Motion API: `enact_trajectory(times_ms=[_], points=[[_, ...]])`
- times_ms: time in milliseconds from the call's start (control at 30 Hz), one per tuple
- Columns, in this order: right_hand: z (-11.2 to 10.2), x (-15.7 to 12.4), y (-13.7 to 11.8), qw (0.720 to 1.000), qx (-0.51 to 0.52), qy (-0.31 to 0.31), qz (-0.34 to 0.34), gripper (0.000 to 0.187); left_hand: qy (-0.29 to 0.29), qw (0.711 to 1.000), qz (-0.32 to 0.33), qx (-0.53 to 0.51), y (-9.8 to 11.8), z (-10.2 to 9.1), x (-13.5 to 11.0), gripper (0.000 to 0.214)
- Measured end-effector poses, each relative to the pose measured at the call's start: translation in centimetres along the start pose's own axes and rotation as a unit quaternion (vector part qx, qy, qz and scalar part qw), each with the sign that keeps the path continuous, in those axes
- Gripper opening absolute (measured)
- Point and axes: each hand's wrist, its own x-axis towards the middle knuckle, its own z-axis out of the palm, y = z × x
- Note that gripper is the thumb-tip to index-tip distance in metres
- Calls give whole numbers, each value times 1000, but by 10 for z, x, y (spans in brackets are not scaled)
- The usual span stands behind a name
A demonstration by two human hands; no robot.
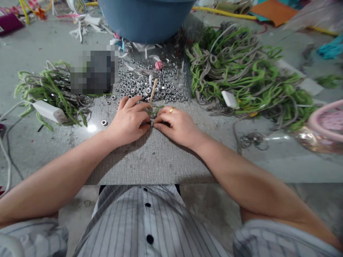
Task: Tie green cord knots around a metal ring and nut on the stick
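My left hand (128,119) and my right hand (175,123) meet at the middle of a grey textured board (150,160). Both pinch a small piece of green and grey cord (153,112) with a metal nut on it, fingers pressed together around it. A thin wooden stick (153,91) stands up between the fingertips; which hand holds it I cannot tell. My right hand wears a gold ring. Just beyond the hands lies a heap of several small metal nuts (150,84).
A big pile of green and grey cords (241,67) lies at the right, a smaller pile (50,89) at the left. A blue basin (146,18) stands behind the nuts. A white charger block (49,111) with a cable is at the left, a pink basket (328,121) at the right edge.
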Motion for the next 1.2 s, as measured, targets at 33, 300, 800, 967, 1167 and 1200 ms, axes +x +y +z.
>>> enact_trajectory(times_ms=[33,300,800,967,1167,1200], points=[[0,0,0,1000,1,0,0,12,1,1000,0,1,0,1,0,11],[2,1,2,1000,10,9,7,12,22,1000,9,13,-4,6,1,16],[-2,1,2,1000,21,1,0,7,30,999,21,28,-3,8,0,15],[-6,0,1,1000,19,9,-5,7,24,999,17,28,-3,7,0,16],[-3,1,0,1000,3,4,5,10,27,999,10,15,-3,5,0,14],[-3,1,-1,1000,2,6,6,10,27,1000,9,12,-3,5,0,13]])
